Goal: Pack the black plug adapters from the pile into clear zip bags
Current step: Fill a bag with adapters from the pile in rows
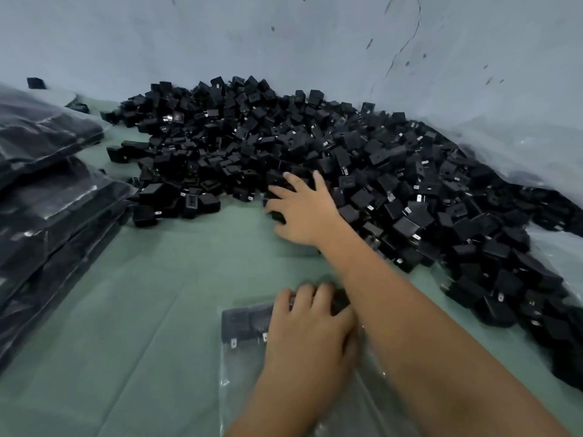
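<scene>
Pile: a big heap of black plug adapters [331, 146] is spread over the far and right side of the green table cover [142, 310], banked up against the pale wall [284, 36].
Right hand: the right hand [303, 212] is stretched out to the near edge of the heap, fingers spread and curled down over a few adapters. Whether one is actually gripped can't be told, the fingertips are buried in the black.
Left hand: the left hand [309, 329] is laid on top of a clear zip bag [249, 357] close to the camera, fingers close together and bent, pressing down on it.
Bag contents: a row of adapters is seen inside at the far end of the bag, metal prongs showing.
Left side: filled bags [47, 190] are stacked in a pile.
Stray bits: a couple of loose adapters are scattered off the heap's left edge.
</scene>
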`<action>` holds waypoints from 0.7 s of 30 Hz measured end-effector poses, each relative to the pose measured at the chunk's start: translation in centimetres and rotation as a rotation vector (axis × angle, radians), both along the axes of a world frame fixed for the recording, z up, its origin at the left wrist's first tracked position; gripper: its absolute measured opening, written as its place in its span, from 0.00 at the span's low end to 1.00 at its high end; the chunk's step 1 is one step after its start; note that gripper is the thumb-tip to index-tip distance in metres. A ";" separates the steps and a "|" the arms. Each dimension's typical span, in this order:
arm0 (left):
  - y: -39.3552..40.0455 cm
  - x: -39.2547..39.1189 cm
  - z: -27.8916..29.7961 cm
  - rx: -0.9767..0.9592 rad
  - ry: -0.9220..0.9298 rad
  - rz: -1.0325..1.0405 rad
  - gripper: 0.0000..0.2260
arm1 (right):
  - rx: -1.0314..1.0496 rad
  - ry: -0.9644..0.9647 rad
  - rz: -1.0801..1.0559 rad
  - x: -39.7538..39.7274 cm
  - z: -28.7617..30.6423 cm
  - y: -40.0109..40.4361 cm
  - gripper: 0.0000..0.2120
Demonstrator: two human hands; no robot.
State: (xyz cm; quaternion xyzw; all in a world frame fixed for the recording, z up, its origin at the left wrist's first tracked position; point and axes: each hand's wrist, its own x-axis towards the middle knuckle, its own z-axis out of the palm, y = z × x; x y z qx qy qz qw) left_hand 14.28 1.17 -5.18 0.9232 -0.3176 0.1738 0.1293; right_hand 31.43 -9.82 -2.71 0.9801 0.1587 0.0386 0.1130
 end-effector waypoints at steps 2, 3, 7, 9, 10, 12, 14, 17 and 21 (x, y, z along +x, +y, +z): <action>-0.2 -0.4 -0.4 0.006 0.087 0.001 0.13 | 0.019 -0.007 -0.054 -1.5 0.0 -3.1 0.22; -0.3 -0.6 -0.6 0.001 0.101 0.016 0.13 | 0.016 -0.021 -0.067 -2.4 0.0 -4.6 0.22; -0.5 -0.6 -0.5 0.012 0.084 0.009 0.15 | -0.077 -0.088 -0.196 -6.4 -0.3 -10.7 0.25; -0.5 -0.5 -0.7 0.001 0.086 0.001 0.15 | -0.099 -0.096 -0.315 -8.9 -0.3 -14.3 0.24; -0.5 -0.5 -0.7 0.001 0.094 -0.001 0.15 | -0.097 -0.091 -0.370 -10.2 -0.3 -16.0 0.23; -0.7 -0.2 -0.6 0.019 0.112 0.011 0.16 | -0.107 -0.053 -0.460 -12.5 -0.3 -18.8 0.22; -0.9 0.3 -0.5 0.049 0.118 0.024 0.17 | -0.095 0.012 -0.520 -14.2 -0.1 -19.9 0.22; -1.2 0.9 -0.1 0.096 0.151 -0.005 0.19 | 0.058 -0.055 -0.513 -16.3 0.3 -17.7 0.22; -0.9 1.0 1.2 0.021 0.151 -0.066 0.20 | 0.493 -0.301 -0.203 -20.7 0.7 -9.5 0.18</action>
